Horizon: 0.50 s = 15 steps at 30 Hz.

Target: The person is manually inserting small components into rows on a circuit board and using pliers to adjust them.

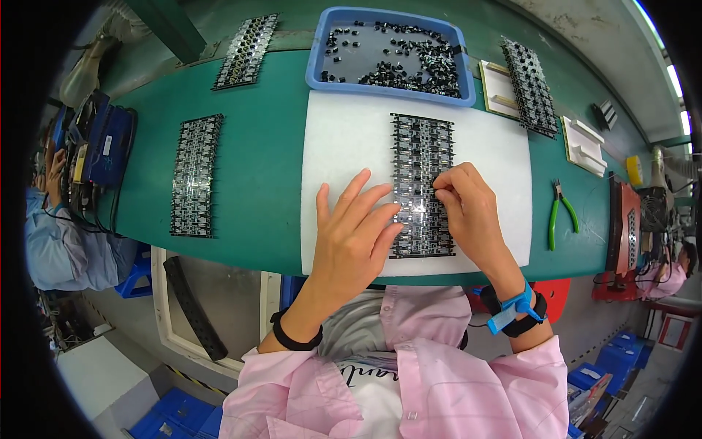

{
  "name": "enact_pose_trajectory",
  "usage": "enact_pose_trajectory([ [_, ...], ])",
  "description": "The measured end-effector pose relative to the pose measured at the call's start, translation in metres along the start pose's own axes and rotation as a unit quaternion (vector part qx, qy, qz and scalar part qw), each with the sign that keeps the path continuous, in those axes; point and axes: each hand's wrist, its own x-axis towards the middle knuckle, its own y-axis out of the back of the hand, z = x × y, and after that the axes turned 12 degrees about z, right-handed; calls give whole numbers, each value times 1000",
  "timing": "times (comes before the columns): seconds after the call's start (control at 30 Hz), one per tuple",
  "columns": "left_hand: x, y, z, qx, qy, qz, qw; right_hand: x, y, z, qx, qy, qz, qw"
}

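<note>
A panel of small circuit boards (423, 183) lies lengthwise on a white foam sheet (344, 139) in front of me. My left hand (355, 227) is open, its fingers spread, with fingertips at the panel's left edge. Thumb and forefinger of my right hand (469, 208) are pinched together over the panel's right side. Whatever they hold is too small or too hidden to name. Beyond the sheet's far edge is a blue plastic tray (316, 73) with many small black components (431, 69) scattered and heaped in it.
Similar panels lie on the green table (256, 161): one at left (196, 175), one at far left (246, 51), one at far right (528, 84) on a white fixture. Green-handled cutters (561, 216) rest at right. Blue equipment (110, 146) stands at the left edge; a co-worker's sleeve (73, 241) shows beyond.
</note>
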Motion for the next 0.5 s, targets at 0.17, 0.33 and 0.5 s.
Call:
enact_pose_trajectory([
  [0.17,0,1,0,-2,-1,-2,1000,1,1,-4,-13,2,-10,1000],
  [0.33,0,0,-1,-11,-2,-2,1000,3,1,-6,-34,12,-20,999],
  [0.5,2,1,-1,-16,-2,9,1000,7,9,-14,-60,26,-55,996],
])
